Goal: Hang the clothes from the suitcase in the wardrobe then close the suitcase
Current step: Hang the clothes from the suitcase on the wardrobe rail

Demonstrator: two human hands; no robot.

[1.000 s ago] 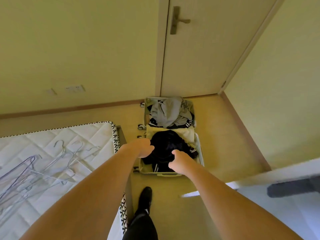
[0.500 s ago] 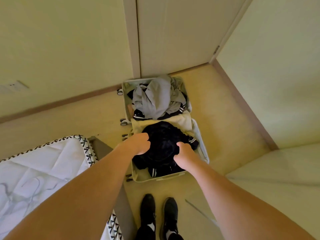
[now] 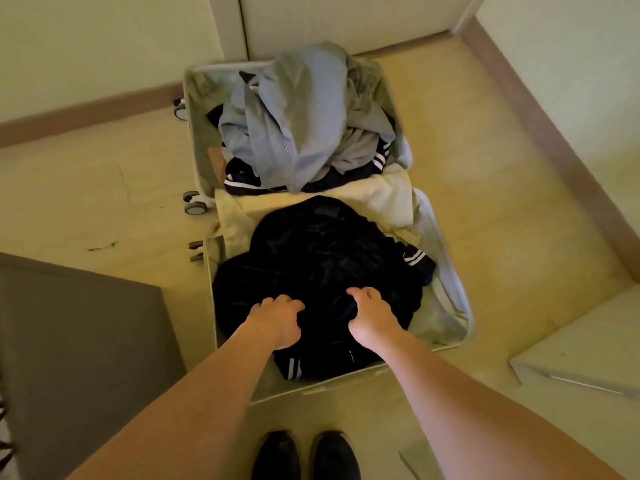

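Suitcase (image 3: 450,271) lies open flat on the floor (image 3: 104,188). Far half: grey hoodie (image 3: 298,109) heaped over dark striped items. Near half: black garment (image 3: 322,258) bunched on cream cloth (image 3: 377,199), reaching the near edge. Left hand (image 3: 277,320) and right hand (image 3: 370,315) both on the black garment near that edge, fingers curled into the fabric, gripping it. Black shoes (image 3: 304,455) just before the near rim.

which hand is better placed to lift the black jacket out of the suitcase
Neither alone: both suit it. The left hand and right hand each curl fingers into the black jacket side by side in the near half of the suitcase.
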